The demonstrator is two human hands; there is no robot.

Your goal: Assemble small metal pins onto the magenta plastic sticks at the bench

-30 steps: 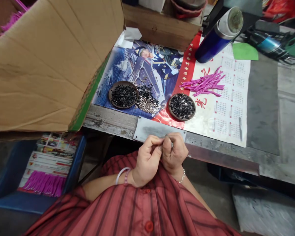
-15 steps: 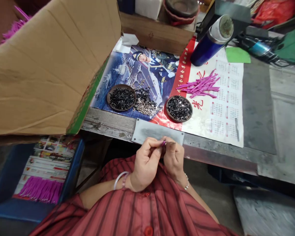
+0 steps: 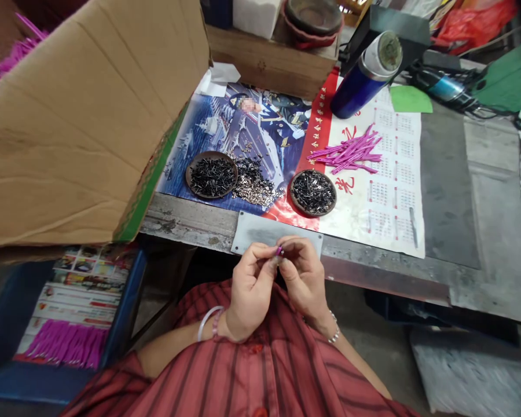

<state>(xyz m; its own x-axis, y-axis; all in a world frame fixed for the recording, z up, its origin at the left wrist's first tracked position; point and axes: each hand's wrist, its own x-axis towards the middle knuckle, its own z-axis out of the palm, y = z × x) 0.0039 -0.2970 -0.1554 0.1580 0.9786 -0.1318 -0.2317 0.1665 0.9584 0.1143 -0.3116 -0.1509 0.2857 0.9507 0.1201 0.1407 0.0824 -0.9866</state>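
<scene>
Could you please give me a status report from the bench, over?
Left grip: pinching small purple piece. Right grip: at the piece's exposed end, contact unclear. Grey plate just beyond both; nothing visibly in the way.

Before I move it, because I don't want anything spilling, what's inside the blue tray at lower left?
In the blue tray, purple strips lie side by side on printed paper. Whatever is under the paper is covered and cannot be seen.

Worn grey workbench (image 3: 499, 243) above dim floor (image 3: 351, 330)
</scene>
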